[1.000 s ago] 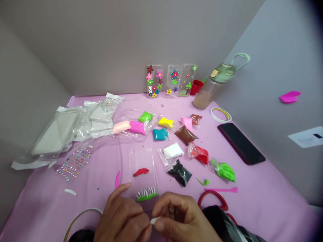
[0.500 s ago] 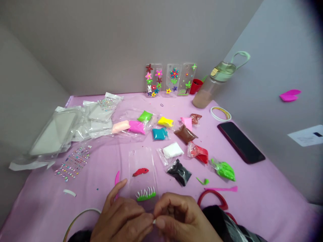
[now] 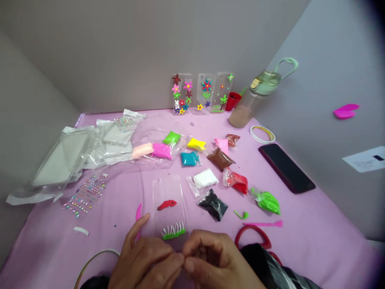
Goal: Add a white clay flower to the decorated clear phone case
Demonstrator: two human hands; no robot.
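At the near edge of the table my left hand (image 3: 148, 259) and my right hand (image 3: 215, 257) meet at their fingertips. Both are closed in a pinch around a tiny bit of white clay, now almost wholly covered by the fingers; one left finger points away. Just beyond them lies a clear phone case (image 3: 168, 190), its lower end hidden by my hands. It carries a red clay fish (image 3: 167, 205) and a green clay strip (image 3: 173, 233) with several thin white strands. A pink modelling knife (image 3: 138, 212) lies beside my left finger.
Several clay packets surround the case, including white (image 3: 205, 178), black (image 3: 213, 205) and green (image 3: 268, 202). Red-handled scissors (image 3: 254, 228) lie partly under my right sleeve. A phone (image 3: 286, 167), tape roll (image 3: 262, 134) and bottle (image 3: 251, 98) stand right; gem stickers (image 3: 87, 194) lie left.
The white bit that showed between my fingertips is now covered by them. My hands stay nearly in place, and the view has shifted slightly.
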